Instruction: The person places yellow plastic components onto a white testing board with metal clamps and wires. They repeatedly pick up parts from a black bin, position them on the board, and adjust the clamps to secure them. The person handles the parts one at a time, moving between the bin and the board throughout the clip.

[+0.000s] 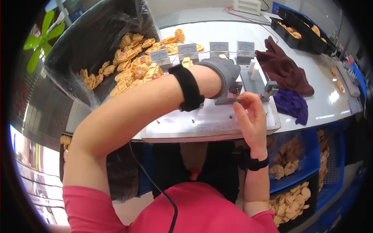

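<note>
My left hand (225, 73), in a grey glove, reaches across to the grey test fixture (223, 101) on the white base board (175, 130). Its fingers point down at the fixture's far side and are mostly hidden, so their grip cannot be told. My bare right hand (251, 114) is closed in a pinch at the fixture's near side. Thumb and forefinger meet beside a small metal spring-like part (237, 91); what lies between them is too small to make out. To the right stands a grey toggle clamp (269, 89). Two white cylinders (254, 72) stand upright behind it.
Several panel meters, one a grey-framed meter (246, 49), line the back of the board. A black plastic-lined bin (101, 35) spills peach-coloured plastic parts (136, 70) at left. Brown cloth (278, 68) and purple cloth (293, 105) lie at right. Blue crates (307, 159) sit below.
</note>
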Motion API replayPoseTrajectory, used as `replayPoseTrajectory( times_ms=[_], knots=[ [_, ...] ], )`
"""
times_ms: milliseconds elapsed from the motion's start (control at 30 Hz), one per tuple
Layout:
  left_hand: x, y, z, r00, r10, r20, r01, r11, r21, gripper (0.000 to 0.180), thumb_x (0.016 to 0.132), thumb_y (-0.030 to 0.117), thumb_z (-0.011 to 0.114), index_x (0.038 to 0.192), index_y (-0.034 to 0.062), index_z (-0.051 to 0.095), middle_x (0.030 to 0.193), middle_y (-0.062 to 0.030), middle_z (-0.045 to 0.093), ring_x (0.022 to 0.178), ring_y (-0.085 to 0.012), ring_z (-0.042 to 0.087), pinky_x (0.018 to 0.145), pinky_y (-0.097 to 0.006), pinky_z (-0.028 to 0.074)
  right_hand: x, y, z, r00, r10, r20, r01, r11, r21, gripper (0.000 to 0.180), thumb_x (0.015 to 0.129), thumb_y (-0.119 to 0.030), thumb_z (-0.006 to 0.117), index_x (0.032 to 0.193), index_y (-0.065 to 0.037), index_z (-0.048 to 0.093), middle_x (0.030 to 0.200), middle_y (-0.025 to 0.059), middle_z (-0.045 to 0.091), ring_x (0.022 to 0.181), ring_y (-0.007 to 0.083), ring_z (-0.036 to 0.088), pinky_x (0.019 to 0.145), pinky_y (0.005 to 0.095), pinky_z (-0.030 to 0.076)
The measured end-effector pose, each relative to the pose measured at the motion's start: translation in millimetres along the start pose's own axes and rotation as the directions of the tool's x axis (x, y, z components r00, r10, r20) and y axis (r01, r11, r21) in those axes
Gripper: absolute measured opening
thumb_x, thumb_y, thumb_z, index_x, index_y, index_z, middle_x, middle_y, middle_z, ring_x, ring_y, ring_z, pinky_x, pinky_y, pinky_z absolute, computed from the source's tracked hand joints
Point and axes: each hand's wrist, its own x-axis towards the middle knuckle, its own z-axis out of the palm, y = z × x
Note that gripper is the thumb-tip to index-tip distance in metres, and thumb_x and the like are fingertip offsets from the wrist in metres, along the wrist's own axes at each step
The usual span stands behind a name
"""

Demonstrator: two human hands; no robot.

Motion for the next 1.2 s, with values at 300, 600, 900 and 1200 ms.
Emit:
replayPoseTrajectory(
  times_ms=[300,600,900,1200],
  knots=[
    [-82.4,-39.5,-15.9,0.946,-0.042,-0.321,-0.104,0.899,-0.426,0.071,0.085,0.019,0.070,0.149,0.0126,0.040,0.150,-0.0174,0.043,0.124,-0.0327,0.055,0.104,-0.039,0.045,-0.4,-4.0,2.5,0.984,0.091,-0.151,-0.074,0.990,0.119,0.023,0.098,-0.006,0.060,0.119,-0.003,0.052,0.107,0.0045,0.057,0.096,0.0101,0.055,0.087,0.0250,0.046],
    [-223.2,-136.3,108.2,0.663,-0.625,-0.412,0.183,0.669,-0.721,0.053,0.089,0.018,0.070,0.138,0.0084,0.053,0.136,-0.0105,0.057,0.121,-0.0226,0.057,0.104,-0.034,0.044,-4.8,-1.3,-1.7,0.987,0.135,-0.084,-0.125,0.986,0.106,0.010,0.099,-0.005,0.059,0.108,-0.003,0.054,0.098,0.0001,0.057,0.090,0.0064,0.053,0.082,0.0207,0.043],
    [-217.8,-172.6,211.4,0.718,-0.687,-0.110,0.576,0.676,-0.460,0.065,0.082,0.029,0.074,0.140,0.0125,0.049,0.142,-0.0224,0.048,0.130,-0.0404,0.046,0.109,-0.043,0.040,-6.9,-1.7,-2.4,0.991,0.109,-0.073,-0.112,0.993,-0.046,0.008,0.101,-0.010,0.056,0.102,-0.002,0.057,0.092,0.0008,0.058,0.085,0.0074,0.052,0.079,0.0219,0.042],
    [-178.5,-182.7,202.9,0.718,-0.684,-0.128,0.574,0.686,-0.448,0.066,0.080,0.029,0.075,0.140,0.0184,0.048,0.148,-0.0192,0.040,0.134,-0.0379,0.043,0.108,-0.043,0.042,-11.2,-1.4,0.2,0.991,0.072,-0.114,-0.091,0.981,-0.170,0.013,0.101,-0.013,0.056,0.097,-0.001,0.060,0.088,0.0007,0.058,0.079,0.0080,0.053,0.075,0.0225,0.044]
  ],
)
